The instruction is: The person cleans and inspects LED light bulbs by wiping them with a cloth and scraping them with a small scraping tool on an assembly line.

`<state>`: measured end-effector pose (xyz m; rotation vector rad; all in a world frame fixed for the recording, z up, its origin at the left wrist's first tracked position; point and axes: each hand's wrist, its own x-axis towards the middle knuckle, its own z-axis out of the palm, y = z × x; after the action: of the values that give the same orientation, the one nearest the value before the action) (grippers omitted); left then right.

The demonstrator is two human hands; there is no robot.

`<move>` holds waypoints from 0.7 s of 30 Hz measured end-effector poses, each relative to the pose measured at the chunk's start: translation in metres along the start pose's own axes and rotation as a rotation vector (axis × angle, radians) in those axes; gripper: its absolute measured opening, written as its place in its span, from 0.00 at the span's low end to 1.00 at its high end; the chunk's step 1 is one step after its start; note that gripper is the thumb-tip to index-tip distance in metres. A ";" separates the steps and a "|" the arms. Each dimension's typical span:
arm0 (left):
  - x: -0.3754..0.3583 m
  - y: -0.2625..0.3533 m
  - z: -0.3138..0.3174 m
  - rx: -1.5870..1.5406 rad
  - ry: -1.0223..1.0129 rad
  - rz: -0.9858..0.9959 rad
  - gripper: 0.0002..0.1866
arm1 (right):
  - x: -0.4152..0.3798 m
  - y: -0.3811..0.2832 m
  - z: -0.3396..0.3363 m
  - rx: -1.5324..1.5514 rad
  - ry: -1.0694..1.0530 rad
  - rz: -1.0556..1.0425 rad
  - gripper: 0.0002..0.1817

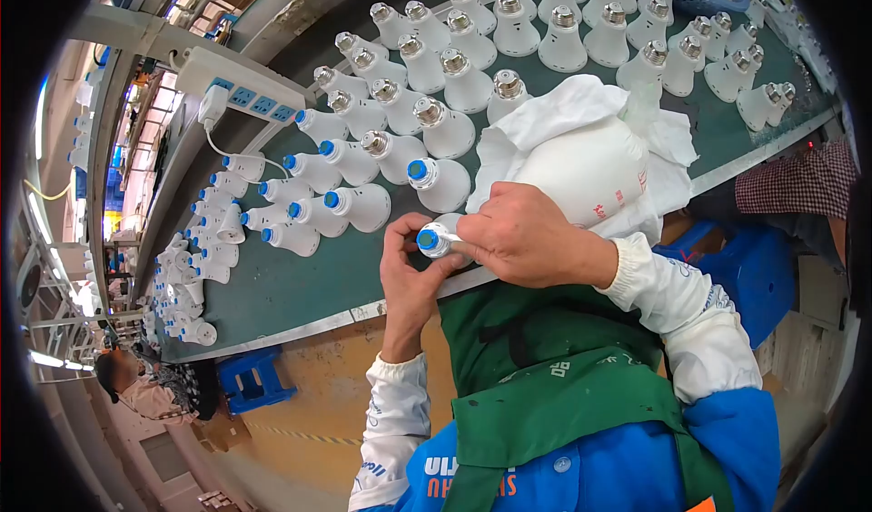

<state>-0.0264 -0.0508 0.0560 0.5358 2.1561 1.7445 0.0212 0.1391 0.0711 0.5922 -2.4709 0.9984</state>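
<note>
Here at the near edge of the bench (350,276), both hands are on one white bulb (430,243), its blue top turned up to the camera. The left hand (411,276) curls about it from one side, forefinger and thumb bent around the body, and that's a snug pinch. In from the other side comes the right hand (531,235), fingers folded in, tips right at the blue top. A pale sliver shows there, too small to name, and whether those fingertips pinch it or the bulb itself, one cannot tell.

Just beyond the hands, a bulging white bag (581,171) lies on the bench, red print on its side. Next to it, the blue-topped bulbs (359,207) stand in loose rows running away to the left, and past them come the metal-capped bulbs (561,41), ranked across the far side. Up in the far corner, a blue basket (758,8) holds a heap of small metal parts.

Over on the left, a white power strip (243,97) sits above the bench, a plug in one end. Down below, a blue stool (252,380), and near it another person (159,392) in a dark cap.
</note>
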 end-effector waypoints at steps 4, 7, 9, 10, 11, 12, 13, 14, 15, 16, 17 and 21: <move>0.003 -0.003 -0.006 -0.090 -0.023 -0.003 0.35 | 0.000 -0.001 -0.002 -0.004 0.002 -0.009 0.10; -0.001 0.005 0.003 0.100 0.030 0.096 0.32 | -0.001 0.000 0.000 -0.002 -0.003 -0.016 0.10; -0.003 -0.002 0.006 0.042 0.044 0.043 0.33 | -0.001 -0.001 0.000 0.002 -0.012 -0.008 0.08; -0.003 -0.005 0.006 -0.018 0.056 -0.008 0.33 | -0.001 0.000 0.000 0.004 -0.007 -0.008 0.08; -0.002 -0.005 0.003 -0.016 0.055 -0.007 0.33 | -0.001 0.000 0.000 0.007 -0.002 -0.008 0.08; -0.001 -0.005 -0.002 -0.068 0.008 -0.034 0.32 | -0.001 0.000 -0.001 0.007 0.000 -0.007 0.08; 0.000 -0.004 -0.004 -0.120 -0.038 -0.062 0.32 | -0.001 -0.001 -0.001 -0.008 -0.010 -0.013 0.08; 0.000 -0.003 -0.004 -0.119 -0.038 -0.064 0.32 | -0.001 -0.001 -0.001 -0.022 -0.021 -0.021 0.08; 0.000 -0.001 -0.003 -0.059 -0.014 0.030 0.31 | -0.001 0.000 0.000 -0.019 -0.019 -0.020 0.08; -0.001 0.000 -0.003 0.001 0.010 0.123 0.30 | -0.002 0.001 0.002 0.003 0.000 -0.023 0.10; -0.002 -0.001 -0.002 0.004 0.009 0.121 0.30 | -0.002 0.002 0.003 0.024 0.019 -0.024 0.11; -0.003 0.000 0.000 -0.057 0.027 -0.005 0.26 | -0.002 0.000 0.001 0.029 0.027 -0.024 0.11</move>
<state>-0.0238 -0.0526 0.0560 0.4950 2.1168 1.8143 0.0224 0.1391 0.0698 0.6123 -2.4235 1.0280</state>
